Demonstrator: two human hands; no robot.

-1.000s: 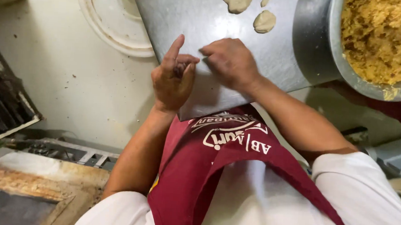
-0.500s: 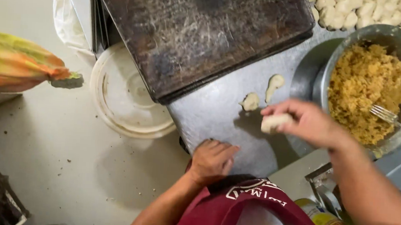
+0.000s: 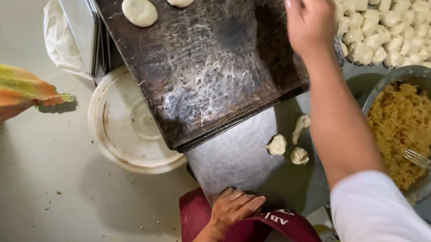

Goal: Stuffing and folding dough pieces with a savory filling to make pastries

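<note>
My metal bowl (image 3: 377, 91) holds yellow crumbly filling (image 3: 404, 130) and a fork (image 3: 425, 162). My right hand (image 3: 309, 19) reaches over the dark tray (image 3: 203, 70), grip unclear; my left hand (image 3: 234, 207) rests flat, empty.

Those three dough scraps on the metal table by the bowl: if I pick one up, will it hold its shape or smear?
The dough scraps look soft: their edges are ragged and one is pulled into a long tail, so they would probably deform under the fingers. Their moist sheen suggests they may stick to the metal table. They look small and probably light.
</note>
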